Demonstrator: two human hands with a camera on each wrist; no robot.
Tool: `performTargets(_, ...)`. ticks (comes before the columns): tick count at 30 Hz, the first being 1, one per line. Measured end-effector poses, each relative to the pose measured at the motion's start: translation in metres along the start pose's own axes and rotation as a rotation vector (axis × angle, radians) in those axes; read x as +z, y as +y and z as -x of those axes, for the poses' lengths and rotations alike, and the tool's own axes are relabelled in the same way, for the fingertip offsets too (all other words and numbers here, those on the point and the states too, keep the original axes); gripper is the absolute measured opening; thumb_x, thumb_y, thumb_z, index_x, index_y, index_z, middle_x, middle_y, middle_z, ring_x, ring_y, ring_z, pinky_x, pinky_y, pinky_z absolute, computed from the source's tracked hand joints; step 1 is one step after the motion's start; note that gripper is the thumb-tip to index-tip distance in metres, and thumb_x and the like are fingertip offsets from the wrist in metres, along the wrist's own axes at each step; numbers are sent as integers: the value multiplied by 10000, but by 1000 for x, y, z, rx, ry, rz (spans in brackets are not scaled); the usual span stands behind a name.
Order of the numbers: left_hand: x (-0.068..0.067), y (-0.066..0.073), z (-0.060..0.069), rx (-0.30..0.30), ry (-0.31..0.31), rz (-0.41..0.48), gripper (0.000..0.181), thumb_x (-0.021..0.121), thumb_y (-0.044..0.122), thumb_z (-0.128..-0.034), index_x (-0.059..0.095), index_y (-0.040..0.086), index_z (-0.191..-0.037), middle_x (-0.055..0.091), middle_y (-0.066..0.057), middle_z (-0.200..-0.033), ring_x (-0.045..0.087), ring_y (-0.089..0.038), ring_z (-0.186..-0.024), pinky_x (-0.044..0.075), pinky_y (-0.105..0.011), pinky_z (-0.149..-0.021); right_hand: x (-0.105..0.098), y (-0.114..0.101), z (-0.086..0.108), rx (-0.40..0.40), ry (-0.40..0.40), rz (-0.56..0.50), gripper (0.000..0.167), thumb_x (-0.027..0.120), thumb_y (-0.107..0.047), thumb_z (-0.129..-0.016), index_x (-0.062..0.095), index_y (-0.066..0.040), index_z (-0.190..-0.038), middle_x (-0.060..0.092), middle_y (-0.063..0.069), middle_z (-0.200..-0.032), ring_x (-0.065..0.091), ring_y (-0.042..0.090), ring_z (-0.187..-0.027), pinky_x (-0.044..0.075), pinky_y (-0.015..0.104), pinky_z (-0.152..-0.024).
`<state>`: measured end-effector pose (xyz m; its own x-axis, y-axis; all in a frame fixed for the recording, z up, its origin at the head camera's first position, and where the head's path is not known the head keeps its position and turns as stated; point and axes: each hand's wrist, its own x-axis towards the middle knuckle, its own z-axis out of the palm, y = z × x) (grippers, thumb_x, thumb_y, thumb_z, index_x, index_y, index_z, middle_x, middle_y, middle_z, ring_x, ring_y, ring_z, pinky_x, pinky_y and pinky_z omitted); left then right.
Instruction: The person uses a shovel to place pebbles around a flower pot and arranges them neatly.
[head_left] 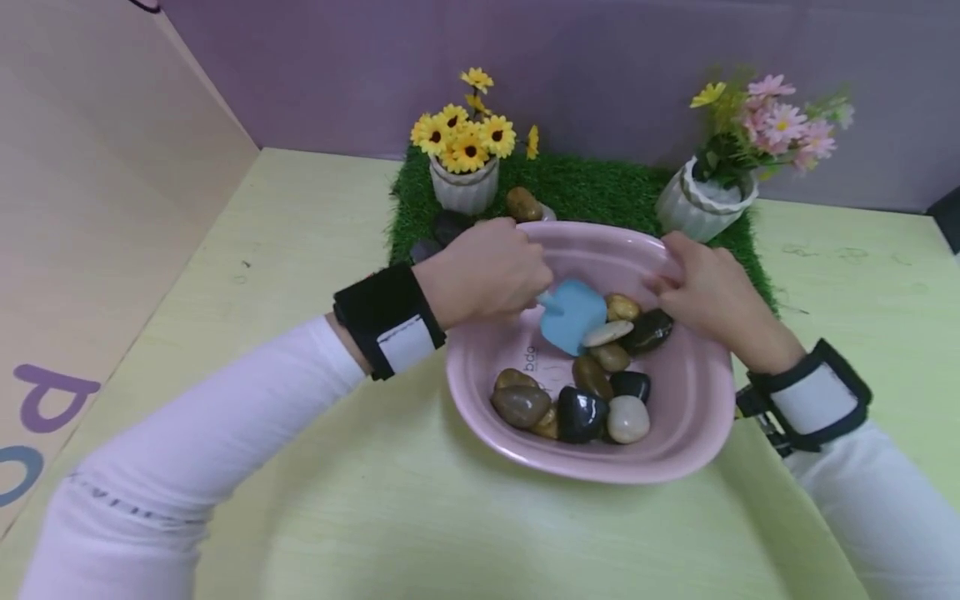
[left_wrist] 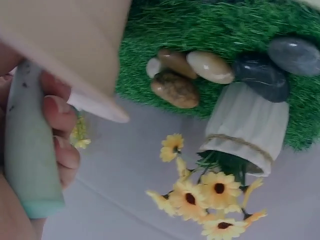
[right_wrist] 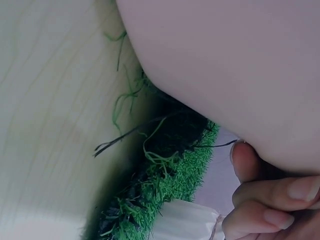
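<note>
In the head view a pink basin [head_left: 517,446] holds several smooth stones, among them a glossy black stone [head_left: 582,414], a white stone [head_left: 627,418] and a flat pale stone [head_left: 608,333]. My left hand [head_left: 491,271] grips a small shovel by its handle [left_wrist: 35,145], which looks pale green in the left wrist view. The shovel's blue blade [head_left: 576,315] is inside the basin, beside the stones. My right hand [head_left: 716,292] grips the basin's far right rim; its curled fingers [right_wrist: 272,192] show in the right wrist view against the basin's wall.
Behind the basin lies an artificial grass mat [head_left: 592,183]. On it stand a white pot [head_left: 467,187] of yellow flowers and a white pot [head_left: 705,204] of pink flowers. More stones [left_wrist: 175,90] lie around the left pot. The pale wooden table [head_left: 360,508] extends in front.
</note>
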<state>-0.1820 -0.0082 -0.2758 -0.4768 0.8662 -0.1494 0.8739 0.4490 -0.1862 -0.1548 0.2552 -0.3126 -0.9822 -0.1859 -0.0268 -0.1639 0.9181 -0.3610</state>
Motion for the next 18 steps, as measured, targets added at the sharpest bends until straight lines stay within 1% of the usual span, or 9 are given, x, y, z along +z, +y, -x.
performTargets(1, 1, -1, 1, 1, 1, 10, 196, 605, 218, -944, 635, 158, -760, 710, -19, -874, 633, -198, -758, 540, -387, -757, 0, 0, 0, 1, -2, 0, 143, 548, -159, -939, 460, -50, -966, 416, 84, -640, 454, 257, -584, 326, 341, -522)
performTargets(3, 4, -3, 1, -10, -17, 34, 220, 600, 255, -954, 614, 152, -760, 691, -17, -863, 599, -174, -717, 542, -370, -701, 0, 0, 0, 5, -8, -4, 144, 548, -159, -939, 470, -45, -980, 427, 84, -640, 454, 254, -578, 328, 341, -517)
performTargets(6, 10, -5, 2, -36, -40, 62, 270, 587, 333, -966, 602, 153, -765, 682, -15, -866, 578, -164, -694, 535, -353, -669, -1, 0, 0, 7, -13, -1, 149, 550, -163, -941, 476, -42, -985, 437, 85, -640, 461, 253, -574, 334, 341, -511)
performTargets(9, 13, -6, 1, -54, -35, 72, 319, 579, 397, -965, 569, 170, -741, 669, -8, -848, 555, -159, -673, 512, -340, -638, -1, 1, -1, 4, -10, 6, 154, 553, -169, -944, 476, -41, -979, 448, 88, -647, 472, 256, -578, 340, 342, -511)
performTargets(11, 13, -6, 0, -59, -28, 86, 331, 573, 399, -966, 540, 181, -719, 653, -1, -821, 542, -153, -661, 491, -331, -618, -1, 1, -1, 6, -10, 7, 156, 555, -172, -946, 480, -41, -983, 455, 90, -649, 477, 257, -579, 343, 342, -509)
performTargets(13, 12, -7, -1, -73, -35, 103, 329, 573, 399, -962, 516, 193, -711, 632, 12, -789, 538, -145, -650, 480, -323, -603, -1, 2, -1, 5, -10, 3, 154, 555, -168, -944, 482, -40, -988, 462, 92, -654, 480, 257, -582, 346, 342, -510)
performTargets(15, 11, -7, -3, -91, -58, 124, 309, 571, 386, -957, 501, 199, -721, 602, 17, -763, 539, -142, -649, 474, -317, -598, -1, 2, -1, 9, -14, -1, 154, 552, -163, -940, 485, -38, -1000, 465, 95, -657, 477, 256, -585, 343, 342, -510)
performTargets(18, 8, -9, -5, -124, -109, 152, 272, 567, 371, -957, 496, 201, -757, 559, 19, -744, 545, -142, -659, 474, -308, -605, -1, 1, -2, 5, -11, -3, 148, 551, -155, -934, 486, -39, -1000, 468, 97, -659, 474, 256, -588, 338, 342, -513)
